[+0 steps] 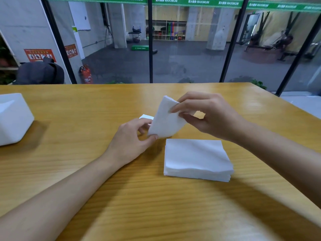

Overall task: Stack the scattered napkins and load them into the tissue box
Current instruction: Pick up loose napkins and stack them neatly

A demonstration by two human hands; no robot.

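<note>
Napkins (166, 119) form a small folded white bundle, held tilted above the middle of the desk (69, 119). One corner of the bundle points up and away, and its lower edge hangs close to the wood.

Left grip (132, 141): thumb and curled fingers pinch the lower left corner of the bundle.

Right grip (208, 115): thumb and fingertips pinch the upper right edge of the bundle, with the other fingers curled above it. Both grips are closed narrowly on the same bundle. Both forearms are bare.

Napkin stack (196, 157): a squared white pile lies flat on the desk, just nearer the person than the held bundle and slightly to its right. Its layers show at the near edge and are a little uneven. The lower edge of the bundle hangs just beyond the far left corner of the stack. Whether the two touch cannot be told.

Loose napkin (146, 117): a white corner shows on the desk behind the fingers of the left grip. The rest is hidden by the hand and the bundle.

Tissue box (12, 119): a white box with rounded edges stands at the left side of the desk, well apart from the napkins and partly cut off by the frame. Its opening is not visible.

The desk has a yellow wood-grain surface.

Beyond the far edge of the desk stands a glass wall (182, 66) with dark uprights and a green banner (198, 2) along the top. A red fire extinguisher (86, 74) stands behind the glass at the left. A dark bag (40, 72) sits near the far left corner of the desk. Farther back there are a grey floor, a shelf unit (166, 30) and a green box (139, 48).
</note>
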